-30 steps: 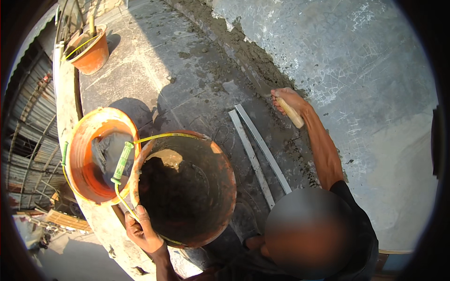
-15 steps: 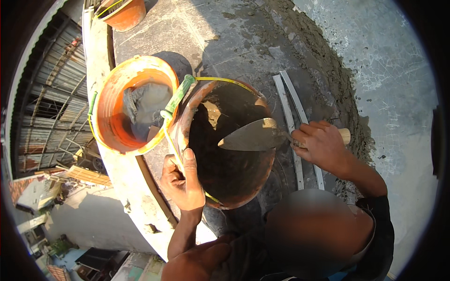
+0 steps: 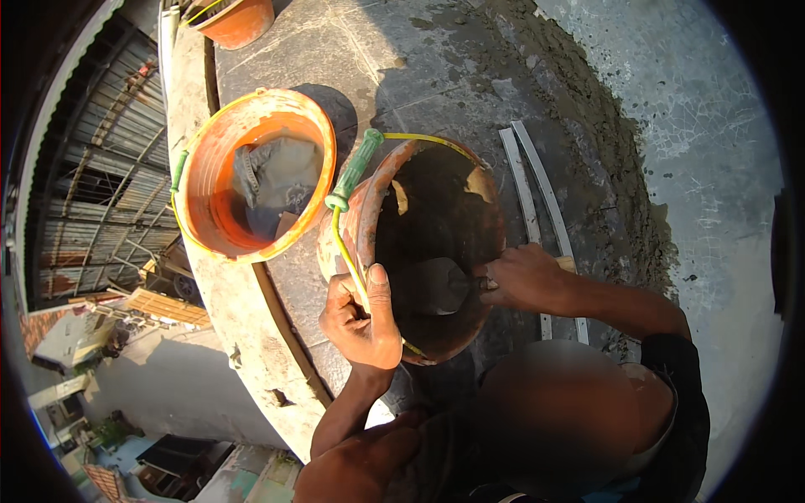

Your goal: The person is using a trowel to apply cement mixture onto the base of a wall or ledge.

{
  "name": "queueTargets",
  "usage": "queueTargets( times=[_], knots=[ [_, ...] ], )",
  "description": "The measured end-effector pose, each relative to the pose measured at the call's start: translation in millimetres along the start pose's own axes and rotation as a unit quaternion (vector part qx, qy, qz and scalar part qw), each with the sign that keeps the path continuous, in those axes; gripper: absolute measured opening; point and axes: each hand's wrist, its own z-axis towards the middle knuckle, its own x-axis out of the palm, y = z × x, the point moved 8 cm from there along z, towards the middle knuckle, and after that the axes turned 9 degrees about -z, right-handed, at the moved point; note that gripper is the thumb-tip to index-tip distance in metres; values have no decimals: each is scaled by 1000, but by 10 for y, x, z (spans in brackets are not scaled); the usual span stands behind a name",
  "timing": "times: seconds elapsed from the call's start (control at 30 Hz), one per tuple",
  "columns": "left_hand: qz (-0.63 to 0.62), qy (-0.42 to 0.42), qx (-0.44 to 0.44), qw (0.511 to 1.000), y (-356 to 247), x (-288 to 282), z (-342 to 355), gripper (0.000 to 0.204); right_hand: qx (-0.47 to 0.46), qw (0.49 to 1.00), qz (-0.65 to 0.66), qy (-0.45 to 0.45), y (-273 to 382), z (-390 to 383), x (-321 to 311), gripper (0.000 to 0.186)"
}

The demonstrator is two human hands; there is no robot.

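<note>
Gripping a wooden-handled grey metal trowel (image 3: 432,287) inside a round orange bucket (image 3: 362,226), the right hand (image 3: 524,277) apparently scoops; the left hand (image 3: 365,327) clasps the bucket's green-gripped yellow handle (image 3: 356,170). Next, presumably: a level lift.

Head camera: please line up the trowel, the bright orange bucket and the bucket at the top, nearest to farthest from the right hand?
1. Trowel: in the right hand.
2. Bright orange bucket: left of the hand.
3. Top bucket: farthest, upper left.
</note>
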Motion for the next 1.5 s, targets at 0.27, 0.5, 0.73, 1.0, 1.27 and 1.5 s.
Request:
queueTargets(
  times=[0.27, 0.5, 0.73, 1.0, 1.27, 1.5],
  knots=[
    [-2, 23, 11, 1000, 17, 148, -65, 29, -14, 995, -92, -36, 192, -1, 118, 26],
    [20, 19, 8, 1000, -54, 33, -81, 28, 119, 992, 40, 15, -124, -241, 12, 26],
    [24, 7, -31, 999, -60, -51, 8, 28, 128, 973, 32, -190, -276, -380, 41, 27],
    [19, 3, -39, 999, -34, -68, 79, 27, 143, 969, 21, -199, -409, -362, -16, 28],
    [47, -24, -29, 998, -23, -275, 92, 26, 131, 971, 125, -156, -485, -281, -160, 27],
    [51, -44, -58, 996, 107, -325, 105, 21, 45, 900, 434, -1, -736, -264, -418, 27]
  ],
)
